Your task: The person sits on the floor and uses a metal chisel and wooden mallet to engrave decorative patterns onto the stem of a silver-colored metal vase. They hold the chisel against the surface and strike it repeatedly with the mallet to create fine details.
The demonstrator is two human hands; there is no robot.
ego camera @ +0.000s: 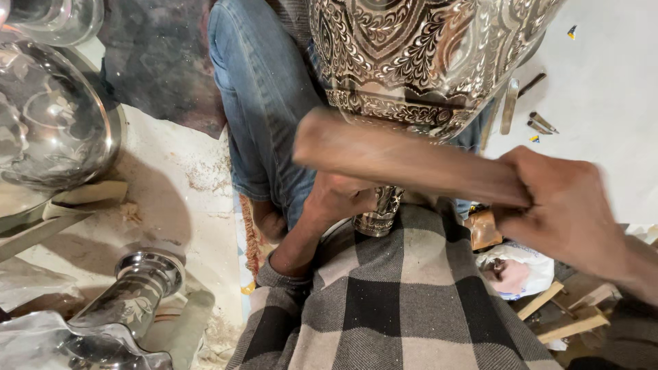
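A large engraved metal vessel (411, 55) with dense leaf patterns rests on my lap, its narrow neck (378, 212) pointing down toward me. My left hand (339, 199) is closed right beside the neck; whether it grips a small tool is hidden. My right hand (569, 212) is shut on a wooden mallet-like block (404, 161), blurred with motion, held across in front of the vessel just above my left hand. A black-and-grey checked cloth (404, 301) covers my lap.
Shiny metal vessels (48, 116) stand at the left, and a polished vase (130, 294) lies at lower left on the dusty floor. Small metal tools (510, 103) lie on the white surface at upper right. Wood scraps (562, 315) and a crumpled bag (517, 267) sit at lower right.
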